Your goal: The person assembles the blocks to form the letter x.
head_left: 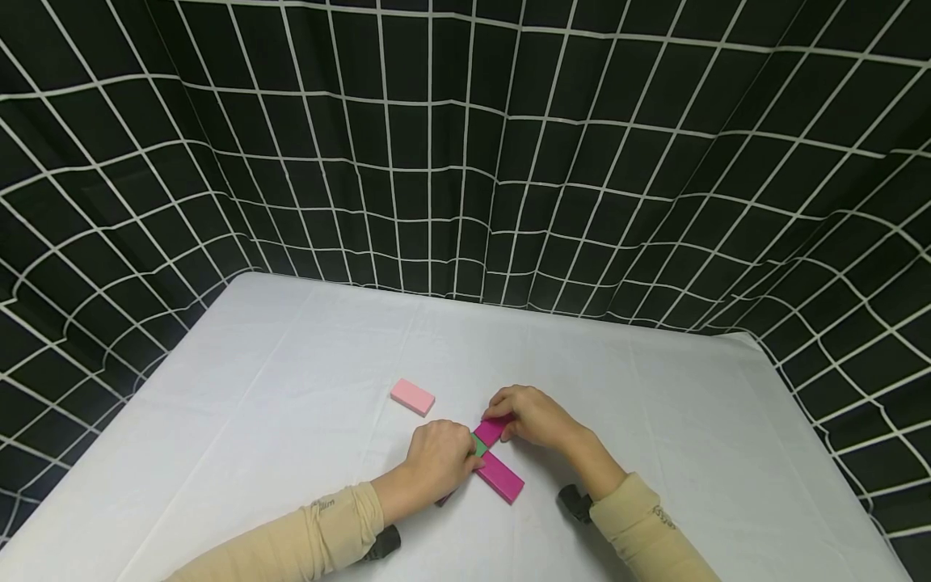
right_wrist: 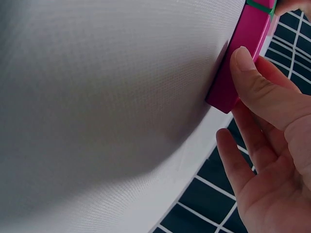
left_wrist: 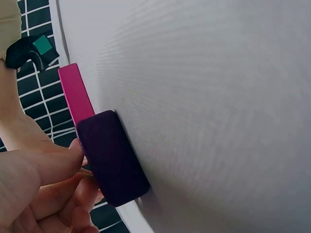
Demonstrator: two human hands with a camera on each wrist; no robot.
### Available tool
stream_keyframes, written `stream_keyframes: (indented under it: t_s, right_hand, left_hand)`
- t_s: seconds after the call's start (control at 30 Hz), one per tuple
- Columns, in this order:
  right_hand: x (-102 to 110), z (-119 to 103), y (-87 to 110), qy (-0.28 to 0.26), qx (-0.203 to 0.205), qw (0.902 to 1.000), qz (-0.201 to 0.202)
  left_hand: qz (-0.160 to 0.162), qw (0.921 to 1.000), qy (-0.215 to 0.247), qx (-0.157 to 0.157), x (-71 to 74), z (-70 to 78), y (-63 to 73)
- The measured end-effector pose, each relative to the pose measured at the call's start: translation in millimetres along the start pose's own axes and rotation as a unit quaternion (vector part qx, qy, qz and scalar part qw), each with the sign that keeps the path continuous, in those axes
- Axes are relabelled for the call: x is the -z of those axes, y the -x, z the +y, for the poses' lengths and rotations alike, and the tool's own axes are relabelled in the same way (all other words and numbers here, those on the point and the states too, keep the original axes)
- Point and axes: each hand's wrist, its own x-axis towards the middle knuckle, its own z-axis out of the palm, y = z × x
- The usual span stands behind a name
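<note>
Lying between both hands (head_left: 440,459) (head_left: 537,417), a green piece (head_left: 479,445) adjoins magenta blocks (head_left: 500,478).

Visible blocks, five in all: two magenta blocks (head_left: 500,477), one light pink block (head_left: 412,397), one green block (head_left: 479,445), largely covered, and one dark purple block (left_wrist: 112,158). Also shown: two hands, comprising one left hand (head_left: 439,457) and one right hand (head_left: 536,415); two beige sleeves (head_left: 276,541); two black wrist devices (head_left: 576,503); one table (head_left: 291,388).
</note>
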Motion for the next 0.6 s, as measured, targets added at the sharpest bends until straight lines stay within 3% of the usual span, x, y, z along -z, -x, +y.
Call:
stream_keyframes:
  t_s: [0.6]
  right_hand:
    - [0.4,-3.1,-1.4,0.001,-0.008,0.9999,-0.006]
  left_hand:
    - [-0.009,0.9999,0.0,0.009,0.3,0.8,-0.7]
